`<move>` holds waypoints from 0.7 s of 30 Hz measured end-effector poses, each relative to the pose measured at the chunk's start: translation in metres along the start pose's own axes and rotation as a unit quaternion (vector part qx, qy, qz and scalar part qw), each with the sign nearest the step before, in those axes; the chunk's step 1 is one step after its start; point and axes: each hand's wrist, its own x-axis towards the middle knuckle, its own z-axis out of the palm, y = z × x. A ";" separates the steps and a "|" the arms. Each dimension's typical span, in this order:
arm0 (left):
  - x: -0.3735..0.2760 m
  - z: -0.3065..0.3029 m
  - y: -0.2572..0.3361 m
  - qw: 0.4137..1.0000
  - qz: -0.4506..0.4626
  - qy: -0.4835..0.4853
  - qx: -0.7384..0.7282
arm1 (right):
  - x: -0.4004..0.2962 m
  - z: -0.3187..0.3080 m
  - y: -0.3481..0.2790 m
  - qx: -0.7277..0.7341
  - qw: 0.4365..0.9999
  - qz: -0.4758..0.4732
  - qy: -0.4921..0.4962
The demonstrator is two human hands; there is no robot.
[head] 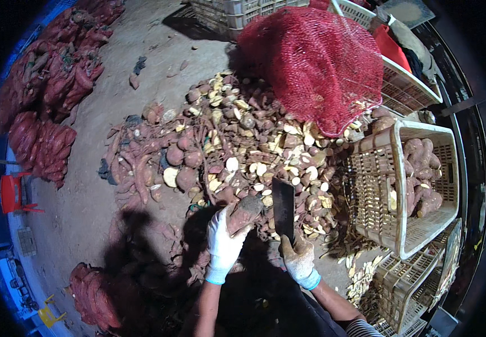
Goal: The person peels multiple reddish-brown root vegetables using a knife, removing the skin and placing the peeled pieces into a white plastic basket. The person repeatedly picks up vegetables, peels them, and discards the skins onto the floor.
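My left hand, in a white knit glove with a blue cuff, grips a sweet potato with reddish skin and a greyish, dirty end. To its right, my right hand in a soiled white glove is closed around the handle of a cleaver. The dark, broad blade points away from me, apart from the sweet potato. Beyond both hands spreads a heap of sweet potato pieces, many with pale cut faces. Several whole round roots lie at the heap's left side. The cleaver's handle is mostly hidden by my fingers.
At right, a plastic crate holds several sweet potatoes. More crates stand below it. A red mesh sack rises behind the heap. Filled red sacks line the left, near a red chair. Another sack lies lower left.
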 end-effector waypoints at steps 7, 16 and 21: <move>-0.025 -0.039 0.006 0.994 0.005 -0.007 0.108 | 0.024 0.019 -0.065 -0.224 0.959 -0.156 -0.076; -0.064 -0.058 -0.053 0.911 -0.198 0.046 -0.358 | -0.006 0.025 -0.107 0.042 0.998 -0.012 -0.047; -0.102 -0.095 -0.056 0.798 -0.230 0.126 -0.543 | -0.001 0.011 -0.049 -0.051 0.996 -0.070 -0.005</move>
